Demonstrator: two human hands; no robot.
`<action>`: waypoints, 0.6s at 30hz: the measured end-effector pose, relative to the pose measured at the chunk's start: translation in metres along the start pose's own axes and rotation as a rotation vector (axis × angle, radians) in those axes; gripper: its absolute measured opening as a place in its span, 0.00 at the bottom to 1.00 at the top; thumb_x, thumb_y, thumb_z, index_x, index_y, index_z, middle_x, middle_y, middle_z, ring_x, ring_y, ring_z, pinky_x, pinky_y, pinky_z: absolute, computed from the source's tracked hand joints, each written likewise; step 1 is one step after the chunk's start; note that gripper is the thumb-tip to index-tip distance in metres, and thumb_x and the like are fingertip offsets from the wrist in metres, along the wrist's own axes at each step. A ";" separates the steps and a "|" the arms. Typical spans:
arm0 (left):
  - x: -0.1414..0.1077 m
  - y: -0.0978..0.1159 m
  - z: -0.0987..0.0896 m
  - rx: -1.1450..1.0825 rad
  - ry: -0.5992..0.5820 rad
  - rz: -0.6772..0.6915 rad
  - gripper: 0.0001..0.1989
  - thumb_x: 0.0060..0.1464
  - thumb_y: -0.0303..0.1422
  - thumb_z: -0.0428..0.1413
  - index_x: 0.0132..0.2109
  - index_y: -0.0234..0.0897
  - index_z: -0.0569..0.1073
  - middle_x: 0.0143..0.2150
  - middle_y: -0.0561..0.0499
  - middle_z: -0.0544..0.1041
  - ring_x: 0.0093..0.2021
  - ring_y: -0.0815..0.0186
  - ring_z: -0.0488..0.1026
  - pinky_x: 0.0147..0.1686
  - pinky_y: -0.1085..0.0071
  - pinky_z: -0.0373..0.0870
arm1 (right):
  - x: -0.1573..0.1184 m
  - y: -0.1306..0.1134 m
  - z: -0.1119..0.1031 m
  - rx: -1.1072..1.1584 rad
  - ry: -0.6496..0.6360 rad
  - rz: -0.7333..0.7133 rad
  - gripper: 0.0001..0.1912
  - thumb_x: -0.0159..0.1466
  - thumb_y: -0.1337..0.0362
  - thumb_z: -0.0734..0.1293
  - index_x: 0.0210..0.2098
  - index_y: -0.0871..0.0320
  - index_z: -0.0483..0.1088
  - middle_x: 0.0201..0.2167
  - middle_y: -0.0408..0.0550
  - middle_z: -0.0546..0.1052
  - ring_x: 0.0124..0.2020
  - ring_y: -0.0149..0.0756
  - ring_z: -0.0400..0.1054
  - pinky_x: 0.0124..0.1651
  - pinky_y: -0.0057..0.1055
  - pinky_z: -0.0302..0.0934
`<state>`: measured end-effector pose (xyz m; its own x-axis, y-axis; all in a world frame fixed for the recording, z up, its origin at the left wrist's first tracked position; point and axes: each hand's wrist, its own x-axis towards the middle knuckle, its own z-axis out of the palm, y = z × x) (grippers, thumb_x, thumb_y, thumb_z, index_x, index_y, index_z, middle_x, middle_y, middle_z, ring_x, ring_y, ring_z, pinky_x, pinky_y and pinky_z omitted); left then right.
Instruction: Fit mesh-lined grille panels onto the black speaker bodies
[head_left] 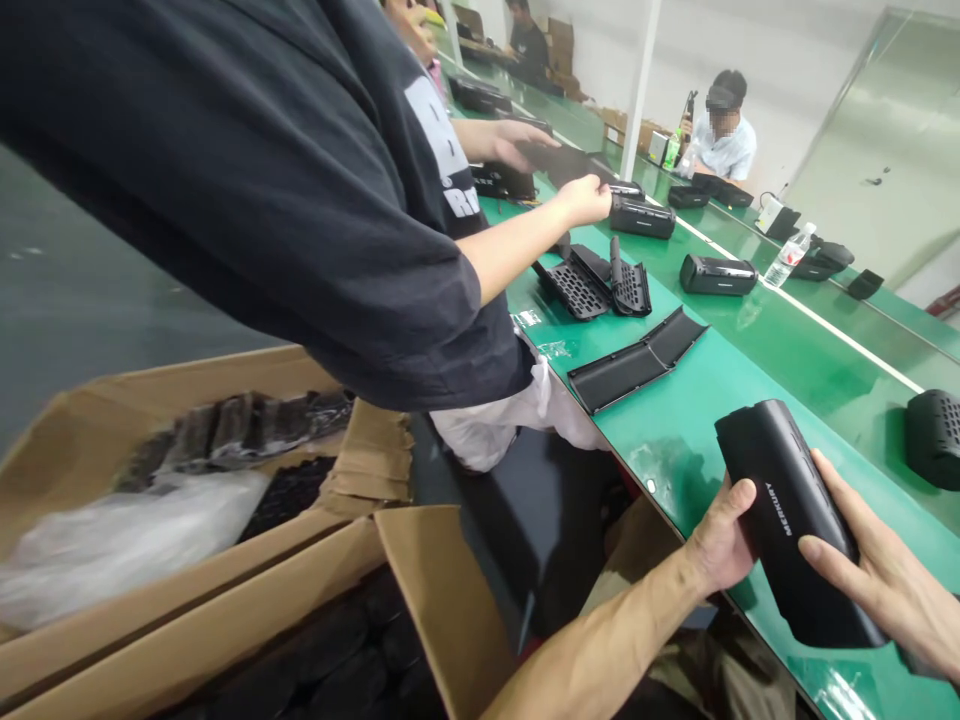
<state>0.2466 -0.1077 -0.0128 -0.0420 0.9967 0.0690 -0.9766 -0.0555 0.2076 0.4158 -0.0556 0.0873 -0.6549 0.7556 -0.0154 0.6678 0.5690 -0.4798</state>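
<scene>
Above green table (757, 365) | left hand (724, 540), right hand (874, 575) clasping one casing (784, 465) | two near cartons (97, 430)

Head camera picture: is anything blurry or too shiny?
In the head view, the other person's far hand looks blurry, white glare shines on the green table near the bottom right, but letters on the black case are readable.

room btwn panels (637, 362) & casing (787, 500), 2 co-worker arms (517, 245) beyond
</scene>
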 end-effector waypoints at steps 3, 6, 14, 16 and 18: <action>0.009 0.010 0.005 0.042 -0.005 0.060 0.45 0.45 0.47 0.76 0.68 0.42 0.72 0.63 0.39 0.81 0.65 0.39 0.75 0.67 0.44 0.67 | -0.005 0.003 -0.005 0.162 0.015 0.023 0.45 0.71 0.41 0.67 0.80 0.43 0.48 0.77 0.54 0.61 0.74 0.64 0.59 0.71 0.59 0.61; 0.017 0.014 0.011 0.082 0.030 0.160 0.46 0.46 0.47 0.75 0.70 0.45 0.70 0.64 0.41 0.80 0.67 0.41 0.73 0.68 0.43 0.66 | -0.019 0.007 0.021 0.254 0.323 0.007 0.57 0.63 0.37 0.73 0.81 0.43 0.43 0.79 0.58 0.55 0.74 0.69 0.57 0.69 0.65 0.62; 0.025 0.043 -0.001 0.404 -0.016 0.143 0.52 0.46 0.57 0.72 0.73 0.48 0.65 0.68 0.41 0.76 0.71 0.42 0.68 0.71 0.43 0.62 | -0.027 0.014 0.079 0.276 0.791 0.018 0.47 0.58 0.46 0.80 0.69 0.53 0.61 0.67 0.61 0.70 0.67 0.65 0.66 0.68 0.64 0.59; 0.031 0.076 -0.004 0.665 -0.083 0.163 0.56 0.42 0.58 0.74 0.74 0.47 0.65 0.70 0.40 0.73 0.75 0.41 0.63 0.74 0.43 0.57 | -0.033 0.023 0.071 0.323 0.741 0.040 0.44 0.59 0.45 0.79 0.67 0.52 0.63 0.66 0.60 0.71 0.66 0.64 0.67 0.67 0.60 0.59; 0.040 0.108 -0.004 0.941 -0.198 0.147 0.60 0.36 0.52 0.78 0.74 0.48 0.65 0.73 0.41 0.70 0.77 0.40 0.57 0.76 0.45 0.52 | -0.040 0.032 0.065 0.351 0.695 0.044 0.41 0.59 0.45 0.79 0.65 0.52 0.64 0.66 0.58 0.72 0.66 0.63 0.68 0.66 0.55 0.60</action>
<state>0.1387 -0.0741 0.0088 -0.0297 0.9531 0.3012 -0.3931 -0.2882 0.8732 0.4404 -0.0890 0.0162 -0.1806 0.8709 0.4570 0.4609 0.4854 -0.7430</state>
